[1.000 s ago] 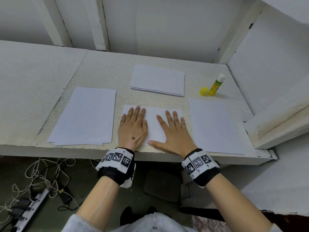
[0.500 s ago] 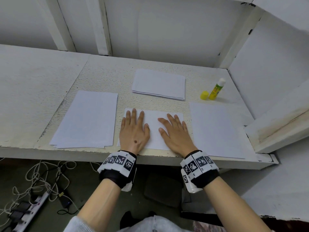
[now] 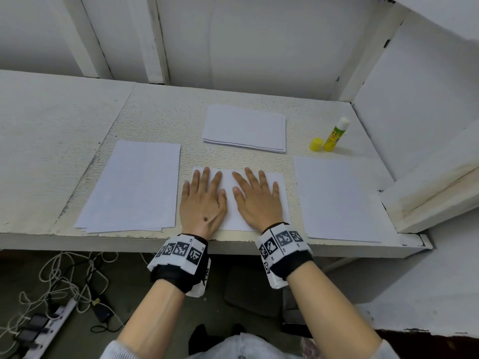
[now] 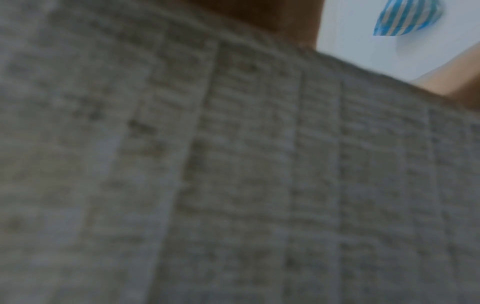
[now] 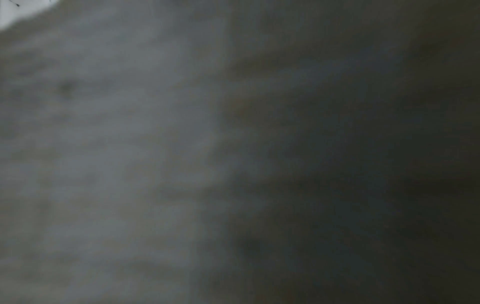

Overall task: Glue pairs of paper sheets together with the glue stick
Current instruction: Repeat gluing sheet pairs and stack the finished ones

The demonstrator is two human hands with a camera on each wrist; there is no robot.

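A small white paper sheet (image 3: 229, 177) lies at the near middle of the white table (image 3: 160, 117). My left hand (image 3: 202, 196) and right hand (image 3: 255, 194) both lie flat on it, fingers straight and spread, pressing it down side by side. An uncapped yellow glue stick (image 3: 335, 134) stands at the back right, with its yellow cap (image 3: 316, 144) beside it on the left. Both wrist views are blurred and dark, showing no fingers.
A stack of large sheets (image 3: 134, 185) lies to the left, a single large sheet (image 3: 334, 198) to the right, and a pile of small sheets (image 3: 245, 128) behind. A white board (image 3: 427, 187) leans at the right edge. Cables and a power strip (image 3: 46, 327) lie on the floor.
My right hand has slid left and turned its fingers straighter, closer to the left hand. The left hand has kept its place on the sheet.
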